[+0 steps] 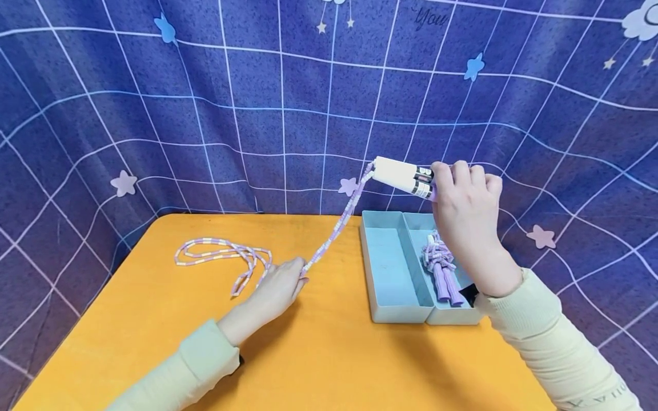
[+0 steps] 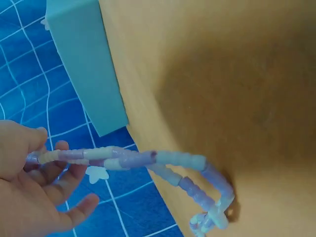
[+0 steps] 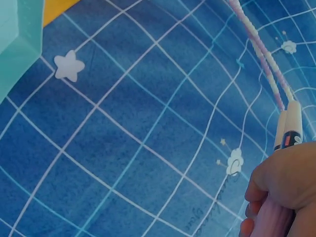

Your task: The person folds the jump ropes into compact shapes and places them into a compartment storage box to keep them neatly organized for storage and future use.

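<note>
My right hand (image 1: 468, 200) is raised above the trays and grips both handles (image 1: 394, 173) of a beaded jump rope (image 1: 341, 222) together. The handles have white ends, dark labelled bands and purple grips, which the fingers mostly cover. From them the purple-and-white beaded cord (image 3: 264, 54) slopes down leftward as a doubled strand. My left hand (image 1: 280, 285), low over the table, holds that strand between thumb and fingers. In the left wrist view, the cord (image 2: 131, 159) runs out of the left hand (image 2: 44, 182) toward the tabletop. Its loose loop lies on the table at left.
Two light-blue trays (image 1: 366, 257) stand side by side at the right of the orange table (image 1: 329, 354). Inside the right-hand tray lies a second jump rope (image 1: 446, 274), bundled, with purple handles. A blue gridded curtain (image 1: 303, 131) hangs behind and around the table.
</note>
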Tool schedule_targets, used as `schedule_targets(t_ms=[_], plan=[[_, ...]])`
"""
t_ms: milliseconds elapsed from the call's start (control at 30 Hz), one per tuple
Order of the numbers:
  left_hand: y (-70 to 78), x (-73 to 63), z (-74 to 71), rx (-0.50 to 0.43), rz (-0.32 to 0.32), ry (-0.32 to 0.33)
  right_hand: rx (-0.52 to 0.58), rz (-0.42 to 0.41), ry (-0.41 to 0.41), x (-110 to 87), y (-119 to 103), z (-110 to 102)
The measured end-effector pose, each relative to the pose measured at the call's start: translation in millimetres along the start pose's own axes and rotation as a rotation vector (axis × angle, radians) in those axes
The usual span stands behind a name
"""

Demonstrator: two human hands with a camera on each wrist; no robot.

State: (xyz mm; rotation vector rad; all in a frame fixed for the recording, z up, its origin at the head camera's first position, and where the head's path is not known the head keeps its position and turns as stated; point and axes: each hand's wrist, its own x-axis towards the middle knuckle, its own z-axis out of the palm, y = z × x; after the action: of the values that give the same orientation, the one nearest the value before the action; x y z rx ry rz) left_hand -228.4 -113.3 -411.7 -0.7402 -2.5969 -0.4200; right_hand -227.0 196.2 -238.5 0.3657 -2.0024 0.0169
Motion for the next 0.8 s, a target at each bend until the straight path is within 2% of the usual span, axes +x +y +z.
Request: schedule_targets(t_ms=[133,300,467,633,800], plan=[[2.1,-1.7,-10.5,0.026,0.083,0.002,0.006,0.037,0.017,-3.5,3,4],[7.0,-0.4,-33.6,0.060,0.152,-0.019,-0.024,0.040,0.041,-7.8,4,8],[14.9,3.9,-57.1,0.127,0.207,-0.073,-0.092,-0.015,0.024,-14.1,0,15],[25.0,11.8,-74.8,0.187,0.295,-0.059,-0.116,-0.088,-0.026,-24.8,-6,24],[39.4,25.4,-94.0,0.209,0.345,-0.033,-0.102,-0.193,-0.059,-35.0,-14,32]])
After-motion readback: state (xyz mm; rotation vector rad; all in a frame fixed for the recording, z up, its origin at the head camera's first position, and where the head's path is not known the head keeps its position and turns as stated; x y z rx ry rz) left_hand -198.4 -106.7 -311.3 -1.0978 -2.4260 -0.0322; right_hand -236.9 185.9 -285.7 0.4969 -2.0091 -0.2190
